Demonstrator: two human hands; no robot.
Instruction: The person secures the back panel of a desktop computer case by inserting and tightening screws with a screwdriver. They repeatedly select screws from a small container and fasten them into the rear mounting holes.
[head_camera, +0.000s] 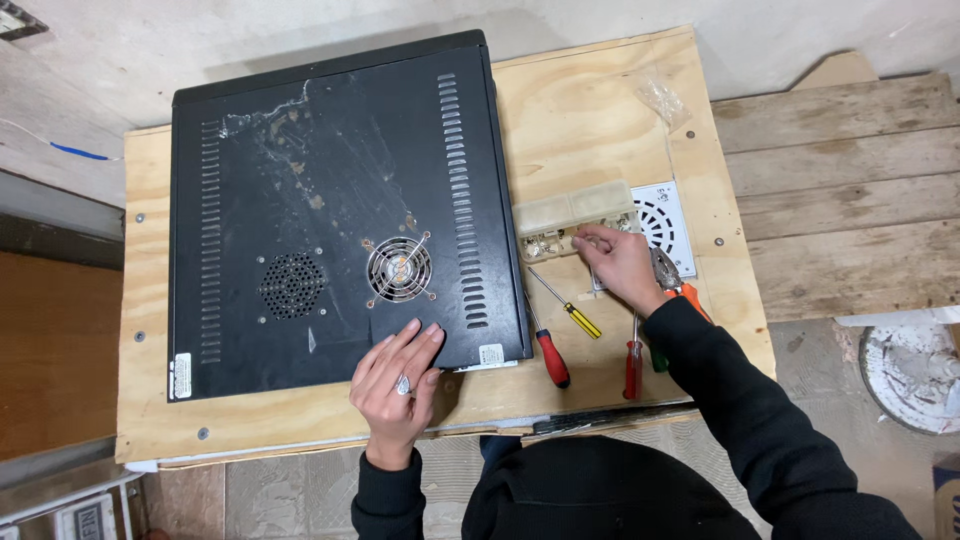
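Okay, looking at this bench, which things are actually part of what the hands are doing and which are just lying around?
In use:
- black computer case, left hand flat on it
- clear compartment box of small parts, right hand reaching into it

Lying about:
- yellow-handled screwdriver
- two red-handled screwdrivers
- pliers by the right wrist
- white vent plate
- clear plastic bag

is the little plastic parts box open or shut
Open: the clear plastic box has its lid flipped back, and the right hand reaches into its compartments.

Makeshift repair workshop, plywood bench, screwdrivers, pliers, bare concrete floor
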